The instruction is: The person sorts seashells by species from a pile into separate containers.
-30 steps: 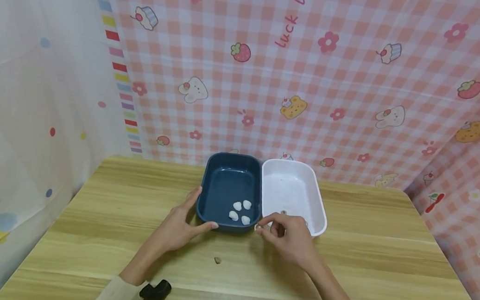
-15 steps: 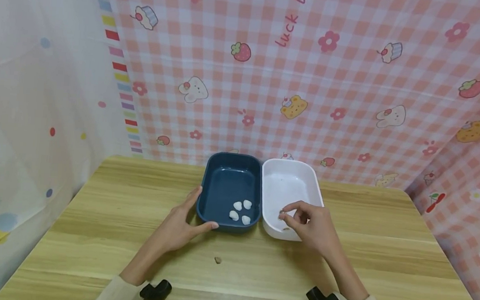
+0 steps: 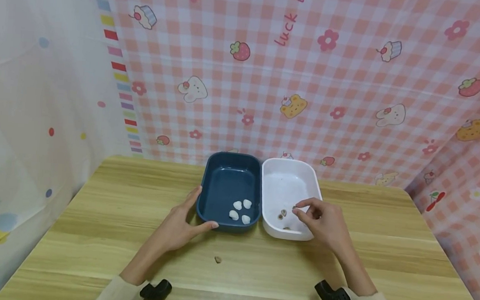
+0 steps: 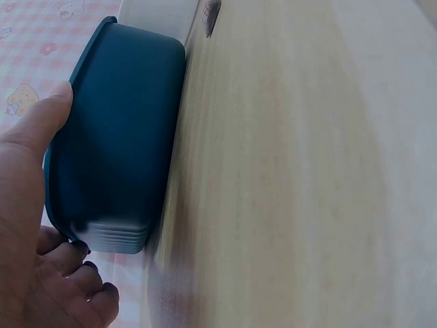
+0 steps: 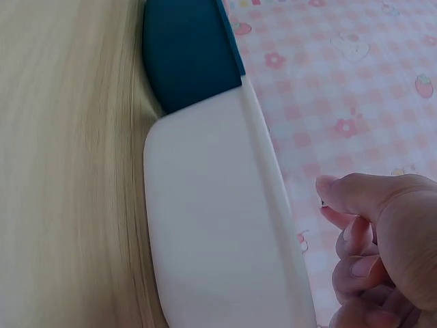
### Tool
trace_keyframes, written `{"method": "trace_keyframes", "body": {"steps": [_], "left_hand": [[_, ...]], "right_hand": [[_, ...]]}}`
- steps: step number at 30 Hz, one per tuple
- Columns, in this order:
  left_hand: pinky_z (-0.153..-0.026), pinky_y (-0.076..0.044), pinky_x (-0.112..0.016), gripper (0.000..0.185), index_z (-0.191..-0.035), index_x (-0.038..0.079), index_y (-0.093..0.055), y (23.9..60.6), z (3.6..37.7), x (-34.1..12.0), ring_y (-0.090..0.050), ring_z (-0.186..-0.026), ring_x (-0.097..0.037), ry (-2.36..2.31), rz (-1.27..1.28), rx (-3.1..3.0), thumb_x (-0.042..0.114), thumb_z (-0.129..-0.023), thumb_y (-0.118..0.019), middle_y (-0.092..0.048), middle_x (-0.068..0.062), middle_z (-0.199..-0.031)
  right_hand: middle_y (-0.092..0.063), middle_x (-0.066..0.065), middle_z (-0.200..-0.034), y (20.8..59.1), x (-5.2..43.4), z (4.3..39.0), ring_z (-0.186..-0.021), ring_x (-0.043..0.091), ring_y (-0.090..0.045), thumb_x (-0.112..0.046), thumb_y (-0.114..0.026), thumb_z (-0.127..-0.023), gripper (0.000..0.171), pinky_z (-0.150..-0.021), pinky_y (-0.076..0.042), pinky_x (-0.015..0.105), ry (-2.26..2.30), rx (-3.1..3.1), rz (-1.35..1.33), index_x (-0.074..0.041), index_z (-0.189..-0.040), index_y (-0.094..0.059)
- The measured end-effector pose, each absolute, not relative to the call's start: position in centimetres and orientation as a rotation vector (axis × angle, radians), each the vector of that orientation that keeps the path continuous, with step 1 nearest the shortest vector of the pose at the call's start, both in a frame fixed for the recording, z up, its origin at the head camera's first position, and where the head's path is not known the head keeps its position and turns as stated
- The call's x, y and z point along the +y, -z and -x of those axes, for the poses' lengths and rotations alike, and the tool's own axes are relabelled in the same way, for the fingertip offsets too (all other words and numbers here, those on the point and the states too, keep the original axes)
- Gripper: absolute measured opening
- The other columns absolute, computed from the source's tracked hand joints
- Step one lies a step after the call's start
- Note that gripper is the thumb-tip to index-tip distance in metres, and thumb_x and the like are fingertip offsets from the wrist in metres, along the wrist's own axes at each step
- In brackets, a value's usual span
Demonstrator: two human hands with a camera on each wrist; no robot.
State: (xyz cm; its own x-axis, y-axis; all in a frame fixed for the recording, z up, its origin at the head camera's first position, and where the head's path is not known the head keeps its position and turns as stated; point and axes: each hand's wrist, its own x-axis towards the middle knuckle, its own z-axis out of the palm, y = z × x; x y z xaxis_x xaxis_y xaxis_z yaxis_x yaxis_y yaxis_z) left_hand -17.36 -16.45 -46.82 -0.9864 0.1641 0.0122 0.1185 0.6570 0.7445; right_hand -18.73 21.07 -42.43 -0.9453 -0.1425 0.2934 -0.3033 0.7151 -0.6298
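My left hand (image 3: 176, 227) spans the front left corner of a dark blue tray (image 3: 210, 180), holding it with the thumb at the front rim and a finger along the left side. Several white seashells (image 3: 237, 205) lie in that tray's front right part. Over the white tray (image 3: 318, 185) beside it, my right hand (image 3: 327, 223) pinches a small brown shell (image 3: 294, 207) between thumb and index finger, mostly hidden by the fingertips. A few more brown shells (image 3: 283, 212) rest on the white tray's floor. One brown shell (image 4: 212, 17) lies on the table.
Both trays stand side by side on a wood-grain table (image 3: 137, 180), near its back edge. Behind rises a pink checked curtain (image 3: 223, 84) with cartoon prints. A pale dotted curtain (image 3: 21, 107) hangs at the left.
My right hand has moved right and a little farther back, from the front between the trays to over the white tray, uncovering brown shells there. My left hand stays in place.
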Motion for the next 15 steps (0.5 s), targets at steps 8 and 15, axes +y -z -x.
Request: {"method": "trace_keyframes", "body": {"steps": [8,15], "left_hand": [[-0.122,-0.029,-0.065,0.114,-0.167,0.025,-0.011,46.90,17.46,-16.42,-0.021,-0.158,-0.036,-1.247,-0.240,2.814,0.063,-0.083,-0.077,-0.015,-0.006,-0.174],[-0.123,-0.028,-0.065,0.114,-0.167,0.024,-0.011,46.95,17.47,-16.45,-0.021,-0.158,-0.036,-1.253,-0.241,2.809,0.063,-0.083,-0.077,-0.015,-0.006,-0.174]], "right_hand": [[-0.055,-0.002,-0.062,42.76,21.78,19.31,-0.055,0.008,-0.045,-0.024,-0.080,-0.091,0.010,-0.047,-0.036,0.020,-1.026,-2.711,-0.322,-0.014,-0.094,-0.079],[-0.059,0.000,-0.065,43.02,22.03,19.61,-0.059,0.011,-0.049,-0.022,-0.079,-0.092,0.013,-0.050,-0.039,0.021,-1.008,-2.723,-0.294,-0.011,-0.098,-0.079]]}}
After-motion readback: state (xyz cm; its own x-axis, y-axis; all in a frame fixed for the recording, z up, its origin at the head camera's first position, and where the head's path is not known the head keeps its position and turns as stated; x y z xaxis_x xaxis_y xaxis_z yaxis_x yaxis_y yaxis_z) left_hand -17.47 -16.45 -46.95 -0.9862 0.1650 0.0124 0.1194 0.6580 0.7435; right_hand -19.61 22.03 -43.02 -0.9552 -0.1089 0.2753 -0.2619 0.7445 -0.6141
